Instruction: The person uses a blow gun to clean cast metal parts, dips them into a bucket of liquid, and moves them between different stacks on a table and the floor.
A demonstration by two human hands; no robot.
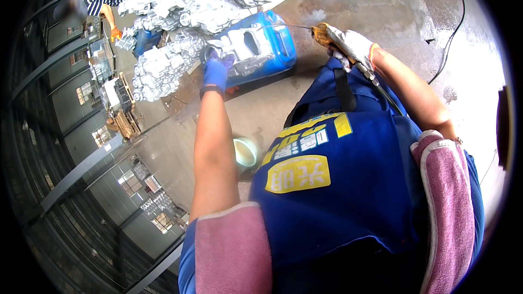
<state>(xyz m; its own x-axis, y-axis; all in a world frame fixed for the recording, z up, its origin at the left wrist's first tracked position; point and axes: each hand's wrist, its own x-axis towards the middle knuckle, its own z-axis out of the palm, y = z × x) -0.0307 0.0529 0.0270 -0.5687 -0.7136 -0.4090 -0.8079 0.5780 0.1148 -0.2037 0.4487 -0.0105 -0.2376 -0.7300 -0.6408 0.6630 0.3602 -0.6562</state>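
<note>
blue apron fills the space nearest, between and behind both hands. beyond the left hand, a heap of silvery castings spreads. just right of that hand, a blue drum lies on its side, with a grey metal casting resting on it. the left hand, in a purple-blue glove, touches the casting's left end; i cannot tell whether it grips. the right hand, white-gloved, wraps around an orange-yellow tool, well apart from the left. behind the left hand stands a pale green bowl. from the tool, a thin rod reaches toward the casting.
</note>
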